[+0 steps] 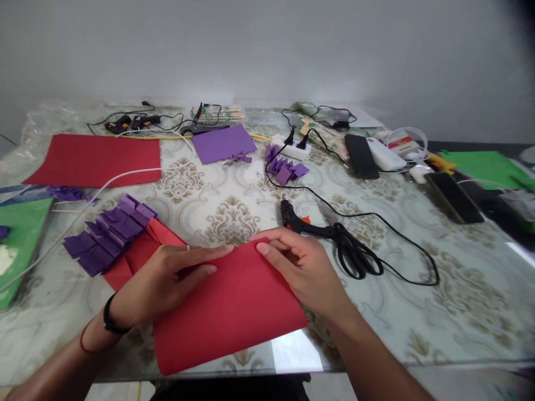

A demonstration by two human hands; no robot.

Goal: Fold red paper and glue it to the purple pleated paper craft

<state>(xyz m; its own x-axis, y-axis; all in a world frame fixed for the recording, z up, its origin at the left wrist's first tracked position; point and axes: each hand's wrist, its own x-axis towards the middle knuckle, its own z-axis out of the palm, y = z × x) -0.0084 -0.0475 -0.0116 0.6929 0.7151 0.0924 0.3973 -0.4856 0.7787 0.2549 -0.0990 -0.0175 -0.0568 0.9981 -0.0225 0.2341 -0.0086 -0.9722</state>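
Left grip (167, 284): clamped on the far edge of the red sheet (234, 317), thumb on top, fingers stretched along the edge; dark band and red thread at the wrist.
Right grip (301, 267): pinched on the same edge, thumb pressed on top, fingers curled behind; fingertips of the two hands close together.
Red sheet: low centre of the frame, lying on the patterned worktop (418, 312), near corner past the front rim.
Left of the hands: purple pleated pieces (108, 234) fanned over a folded red piece (137, 256), touching it.
Right of the hands: black glue gun (295, 219) just beside black scissors (355, 256); black cable (397, 228) looping off to the right.
Top centre: purple sheet (223, 143), small purple folds (286, 169), white power strip (290, 149) with plugs in it.
Upper left: second red sheet (94, 159); green sheet (20, 239) at the left edge.
Upper right: two dark phones (361, 156) (453, 197), apart from each other; another green sheet (489, 167) beyond.
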